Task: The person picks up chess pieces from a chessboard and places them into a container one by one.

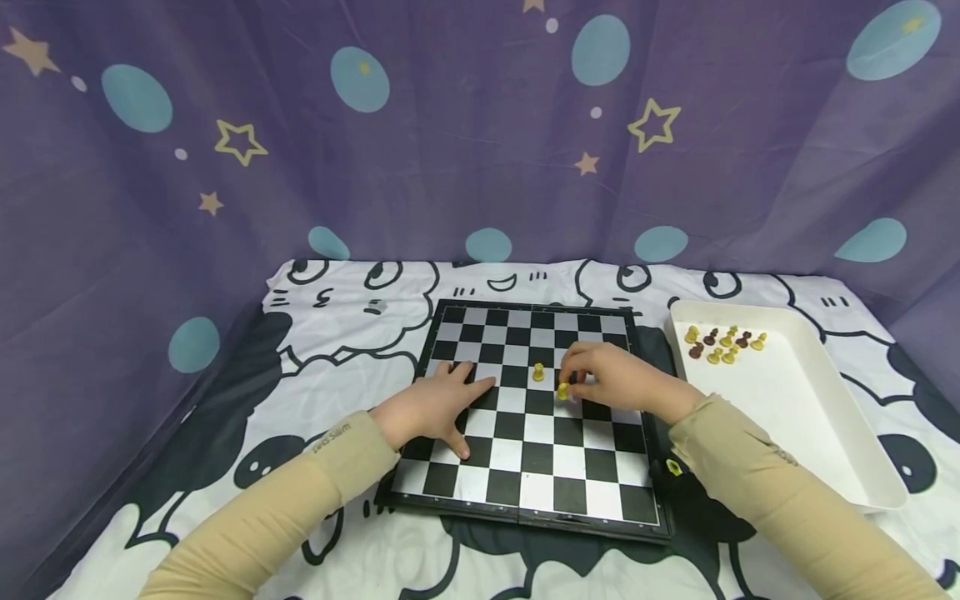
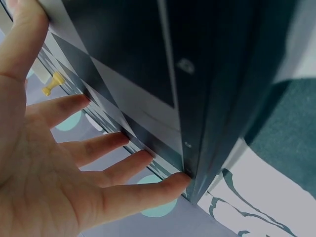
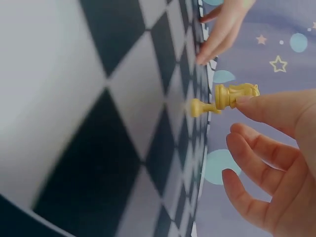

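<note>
A black-and-white chessboard (image 1: 506, 454) lies in front of me. My left hand (image 1: 438, 402) rests on its left side with fingers spread; in the left wrist view the fingertips of that hand (image 2: 54, 182) touch the board. Between thumb and fingers, my right hand (image 1: 611, 375) pinches a yellow chess knight (image 3: 237, 96) over the right half of the board. A gap shows between the knight's base and the squares in the right wrist view. One yellow chess piece (image 1: 538, 372), seemingly a pawn, stands on the board just left of the right hand.
To the right, a white tray (image 1: 862, 450) holds several yellow and dark brown chess pieces (image 1: 723, 343) near its far end. A small yellow-and-black object (image 1: 673, 467) lies beside the board's right edge. A cartoon-print cloth (image 1: 360, 325) covers the surface, with a purple curtain (image 1: 465, 150) behind.
</note>
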A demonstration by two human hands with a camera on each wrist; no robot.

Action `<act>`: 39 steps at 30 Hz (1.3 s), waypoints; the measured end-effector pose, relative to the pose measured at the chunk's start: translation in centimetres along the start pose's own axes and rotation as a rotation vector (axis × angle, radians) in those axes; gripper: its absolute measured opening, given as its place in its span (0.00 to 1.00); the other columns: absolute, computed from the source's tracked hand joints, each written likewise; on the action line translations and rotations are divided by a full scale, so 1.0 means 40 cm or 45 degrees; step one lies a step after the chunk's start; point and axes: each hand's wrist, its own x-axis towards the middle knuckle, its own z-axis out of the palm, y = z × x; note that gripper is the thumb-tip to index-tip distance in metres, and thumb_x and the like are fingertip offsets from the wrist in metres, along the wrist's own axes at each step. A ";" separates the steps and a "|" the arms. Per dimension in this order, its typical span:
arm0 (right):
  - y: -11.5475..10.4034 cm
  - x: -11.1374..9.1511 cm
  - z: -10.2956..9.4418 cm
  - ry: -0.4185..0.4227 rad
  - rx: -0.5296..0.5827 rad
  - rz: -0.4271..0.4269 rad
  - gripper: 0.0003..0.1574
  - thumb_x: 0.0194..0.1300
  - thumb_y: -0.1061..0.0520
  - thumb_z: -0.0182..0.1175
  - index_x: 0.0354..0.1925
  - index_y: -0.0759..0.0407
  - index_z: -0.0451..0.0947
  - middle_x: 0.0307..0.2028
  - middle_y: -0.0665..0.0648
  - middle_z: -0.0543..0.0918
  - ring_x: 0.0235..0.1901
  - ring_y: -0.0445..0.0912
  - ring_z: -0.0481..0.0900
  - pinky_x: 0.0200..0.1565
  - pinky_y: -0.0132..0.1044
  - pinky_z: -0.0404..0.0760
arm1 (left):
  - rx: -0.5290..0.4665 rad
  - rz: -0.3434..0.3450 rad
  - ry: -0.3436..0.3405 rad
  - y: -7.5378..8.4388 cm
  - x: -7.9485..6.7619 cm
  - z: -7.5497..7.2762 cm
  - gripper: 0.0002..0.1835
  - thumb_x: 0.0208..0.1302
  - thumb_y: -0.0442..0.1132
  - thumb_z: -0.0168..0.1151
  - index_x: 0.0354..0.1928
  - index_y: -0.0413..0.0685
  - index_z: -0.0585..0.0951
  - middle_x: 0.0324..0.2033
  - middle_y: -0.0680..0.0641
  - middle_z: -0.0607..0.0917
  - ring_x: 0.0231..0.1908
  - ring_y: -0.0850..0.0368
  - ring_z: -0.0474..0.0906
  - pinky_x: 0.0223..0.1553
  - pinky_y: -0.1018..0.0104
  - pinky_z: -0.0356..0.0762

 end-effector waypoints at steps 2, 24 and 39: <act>0.000 0.000 -0.010 0.021 -0.007 0.001 0.06 0.57 0.64 0.65 0.34 0.55 0.83 0.40 0.52 0.80 0.34 0.39 0.79 0.39 0.37 0.81 | 0.001 0.001 -0.003 -0.001 0.000 0.000 0.58 0.37 0.58 0.77 0.72 0.55 0.59 0.69 0.36 0.58 0.66 0.33 0.55 0.54 0.42 0.72; 0.021 -0.069 -0.041 0.192 -0.068 -0.007 0.10 0.56 0.69 0.64 0.32 0.54 0.81 0.39 0.53 0.81 0.33 0.42 0.76 0.32 0.39 0.79 | 0.017 -0.012 -0.010 0.000 0.002 0.002 0.58 0.37 0.58 0.76 0.73 0.56 0.58 0.70 0.37 0.58 0.66 0.33 0.55 0.54 0.41 0.71; 0.044 -0.139 -0.056 0.223 -0.039 0.121 0.09 0.56 0.66 0.65 0.34 0.53 0.82 0.41 0.54 0.81 0.31 0.37 0.75 0.32 0.33 0.77 | 0.002 -0.008 -0.029 0.001 0.006 0.001 0.59 0.36 0.58 0.77 0.72 0.55 0.58 0.70 0.36 0.57 0.67 0.33 0.54 0.57 0.43 0.70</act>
